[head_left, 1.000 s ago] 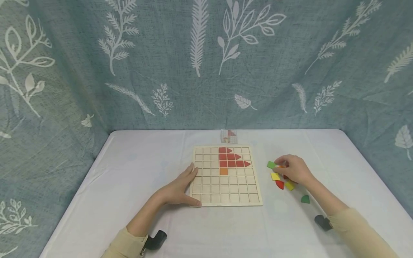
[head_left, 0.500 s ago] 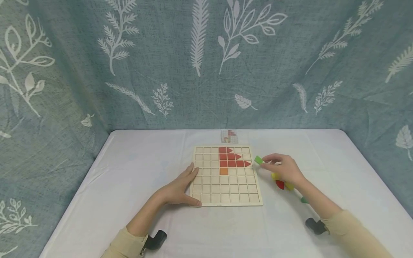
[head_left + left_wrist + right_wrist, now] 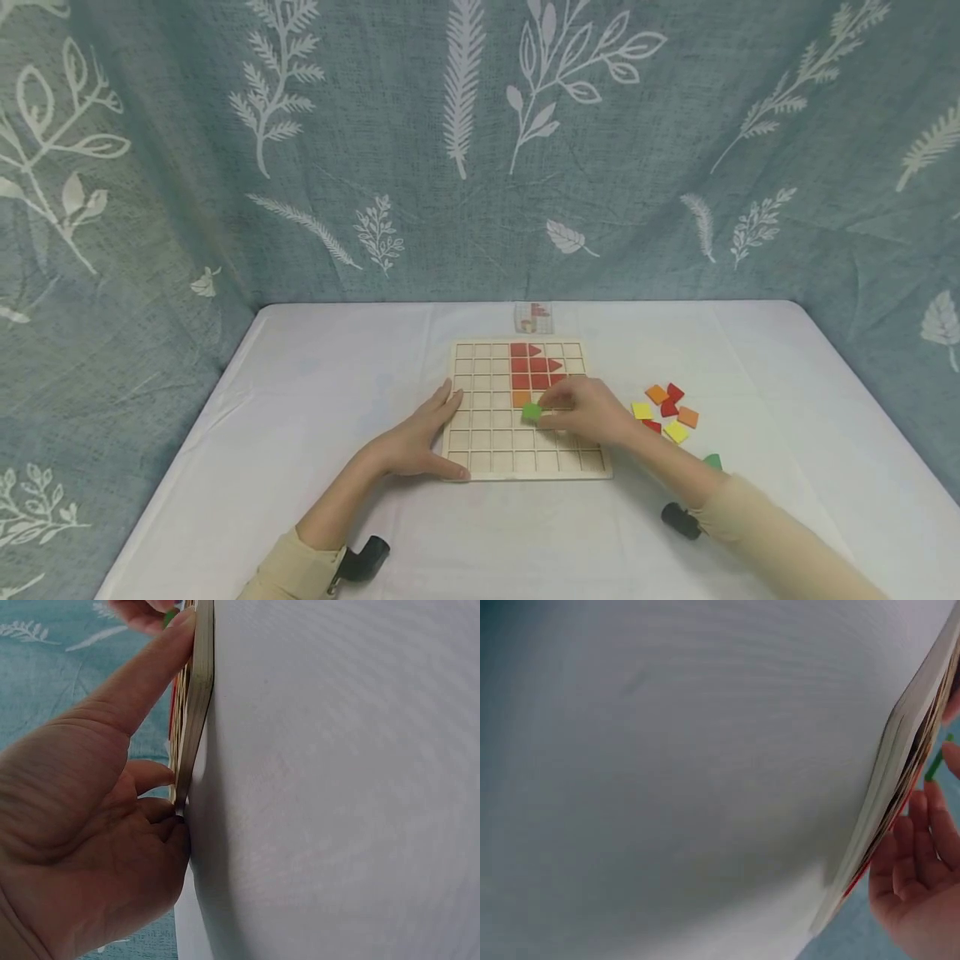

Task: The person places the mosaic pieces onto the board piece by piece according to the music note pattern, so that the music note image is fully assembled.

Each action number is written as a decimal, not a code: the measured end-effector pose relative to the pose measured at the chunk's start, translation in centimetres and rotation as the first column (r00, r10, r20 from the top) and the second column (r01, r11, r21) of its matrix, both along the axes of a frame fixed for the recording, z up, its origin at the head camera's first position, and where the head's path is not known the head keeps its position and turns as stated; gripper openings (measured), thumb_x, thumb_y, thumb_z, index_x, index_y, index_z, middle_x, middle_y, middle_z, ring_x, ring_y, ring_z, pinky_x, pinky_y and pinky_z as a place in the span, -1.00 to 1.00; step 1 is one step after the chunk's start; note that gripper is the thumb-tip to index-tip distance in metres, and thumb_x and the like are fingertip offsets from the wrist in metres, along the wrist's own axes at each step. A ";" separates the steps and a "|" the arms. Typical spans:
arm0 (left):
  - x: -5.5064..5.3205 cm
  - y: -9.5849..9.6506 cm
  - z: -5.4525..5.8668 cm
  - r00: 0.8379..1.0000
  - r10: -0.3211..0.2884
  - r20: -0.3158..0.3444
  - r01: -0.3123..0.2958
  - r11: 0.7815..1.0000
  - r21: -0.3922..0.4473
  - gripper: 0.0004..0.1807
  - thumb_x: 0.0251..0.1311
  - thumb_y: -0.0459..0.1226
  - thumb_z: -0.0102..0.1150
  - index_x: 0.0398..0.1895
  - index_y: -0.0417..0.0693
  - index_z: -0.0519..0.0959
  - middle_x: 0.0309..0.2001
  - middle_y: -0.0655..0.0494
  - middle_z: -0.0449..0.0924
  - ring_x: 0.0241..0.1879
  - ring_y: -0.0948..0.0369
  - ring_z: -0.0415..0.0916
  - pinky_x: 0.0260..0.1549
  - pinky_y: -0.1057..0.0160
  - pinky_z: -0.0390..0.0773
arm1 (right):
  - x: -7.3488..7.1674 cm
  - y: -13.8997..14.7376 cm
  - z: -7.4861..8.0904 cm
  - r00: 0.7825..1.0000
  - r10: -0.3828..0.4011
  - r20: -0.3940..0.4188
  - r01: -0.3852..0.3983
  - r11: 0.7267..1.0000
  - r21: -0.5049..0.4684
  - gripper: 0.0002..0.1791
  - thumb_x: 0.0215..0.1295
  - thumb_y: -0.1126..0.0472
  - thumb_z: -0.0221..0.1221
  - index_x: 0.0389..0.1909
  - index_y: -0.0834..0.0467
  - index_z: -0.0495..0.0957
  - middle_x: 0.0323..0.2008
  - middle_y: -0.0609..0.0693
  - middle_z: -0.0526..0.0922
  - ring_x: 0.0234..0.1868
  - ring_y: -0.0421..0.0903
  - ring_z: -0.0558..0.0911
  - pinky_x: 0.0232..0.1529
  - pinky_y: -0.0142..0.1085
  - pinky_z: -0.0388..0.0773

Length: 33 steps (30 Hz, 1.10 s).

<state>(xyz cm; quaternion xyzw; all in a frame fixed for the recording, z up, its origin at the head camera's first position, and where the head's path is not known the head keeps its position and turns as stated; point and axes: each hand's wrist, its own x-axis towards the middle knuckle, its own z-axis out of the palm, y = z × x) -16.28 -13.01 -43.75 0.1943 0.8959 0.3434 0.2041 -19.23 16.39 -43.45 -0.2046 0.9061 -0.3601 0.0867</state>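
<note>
A pale wooden grid board [image 3: 480, 462] lies on the table with red tiles [image 3: 520, 365] in its upper rows and an orange square tile [image 3: 521, 399] below them. My left hand [image 3: 416, 440] rests at the board's near left corner, fingers along the left edge and thumb at the front edge. Over the middle of the board, my right hand [image 3: 592, 410] pinches a green square tile [image 3: 531, 412] between thumb and fingertips. That tile overlaps the cell just below and right of the orange one. In the right wrist view the green tile shows edge-on, close above the board.
Right of the board lie loose tiles: yellow squares [image 3: 642, 410], orange squares [image 3: 687, 417] and red rounded pieces [image 3: 669, 408]. A dark green piece [image 3: 712, 461] lies nearer, partly behind the right forearm. A small pattern card [image 3: 533, 317] lies beyond the board. A patterned curtain [image 3: 480, 225] hangs behind.
My right hand has picked the green square tile from the loose pieces and carried it left over the board. The left hand has stayed in place.
</note>
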 end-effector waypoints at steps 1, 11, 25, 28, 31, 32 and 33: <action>0.0 0.0 0.0 1.000 -0.002 0.001 0.002 1.000 0.002 0.29 -0.19 -0.01 0.56 0.54 -0.20 -0.06 0.56 -0.13 -0.38 0.52 -0.07 -0.35 0.41 -0.12 -0.09 | 0.0 -0.3 0.0 1.000 0.017 -0.020 -0.017 1.000 0.021 -0.74 0.11 0.09 0.41 -0.20 0.09 0.70 -0.23 -0.15 0.68 -0.13 -0.13 0.61 -0.03 -0.16 0.56; 0.0 0.1 -0.2 1.000 -0.017 -0.003 0.017 1.000 0.008 0.28 -0.17 -0.01 0.56 0.54 -0.21 -0.06 0.56 -0.13 -0.38 0.52 -0.06 -0.36 0.41 -0.11 -0.09 | 0.2 -1.3 0.2 0.985 0.103 -0.140 -0.087 0.990 0.112 -0.74 0.10 0.14 0.41 -0.17 0.11 0.70 -0.24 -0.15 0.68 -0.15 -0.15 0.57 -0.05 -0.18 0.51; 0.0 0.1 -0.2 1.000 -0.012 -0.004 0.013 1.000 0.013 0.29 -0.19 -0.02 0.57 0.54 -0.21 -0.05 0.56 -0.12 -0.37 0.52 -0.06 -0.35 0.41 -0.11 -0.09 | 0.6 0.1 0.4 1.000 0.015 0.012 -0.014 0.997 -0.077 -0.74 0.23 0.11 0.33 -0.07 0.05 0.68 -0.13 -0.15 0.67 -0.13 -0.13 0.59 -0.12 -0.21 0.56; 0.0 0.1 -0.2 1.000 -0.008 -0.004 0.008 1.000 0.010 0.30 -0.20 -0.01 0.57 0.54 -0.20 -0.05 0.56 -0.12 -0.36 0.52 -0.05 -0.35 0.41 -0.11 -0.08 | 0.6 1.3 0.6 0.991 -0.081 0.102 0.093 0.989 -0.116 -0.70 0.25 0.02 0.31 -0.04 0.01 0.68 -0.10 -0.14 0.65 -0.10 -0.11 0.56 -0.12 -0.19 0.53; -0.1 0.0 -0.2 1.000 -0.003 -0.004 0.003 1.000 0.005 0.30 -0.21 0.00 0.57 0.54 -0.20 -0.05 0.56 -0.11 -0.36 0.52 -0.05 -0.34 0.41 -0.11 -0.08 | 0.5 2.7 0.8 0.974 -0.157 0.165 0.180 0.975 -0.132 -0.66 0.25 -0.02 0.29 0.00 -0.01 0.67 -0.04 -0.12 0.64 -0.02 -0.08 0.53 -0.08 -0.16 0.50; -0.1 0.0 -0.2 1.000 -0.004 -0.004 0.004 1.000 0.004 0.30 -0.20 0.00 0.57 0.54 -0.20 -0.05 0.56 -0.11 -0.36 0.52 -0.05 -0.34 0.41 -0.11 -0.08 | 0.5 3.2 0.8 0.968 -0.170 0.183 0.197 0.970 -0.144 -0.65 0.26 -0.03 0.29 0.02 -0.01 0.67 -0.03 -0.11 0.65 0.00 -0.07 0.53 -0.06 -0.16 0.49; -0.1 0.0 -0.2 1.000 -0.004 -0.005 0.004 1.000 0.004 0.30 -0.21 0.01 0.57 0.54 -0.20 -0.04 0.56 -0.12 -0.36 0.52 -0.05 -0.34 0.41 -0.11 -0.08 | 0.5 3.7 0.9 0.963 -0.185 0.198 0.216 0.965 -0.151 -0.65 0.26 -0.02 0.29 0.03 -0.02 0.67 -0.01 -0.11 0.65 0.03 -0.07 0.52 -0.04 -0.15 0.47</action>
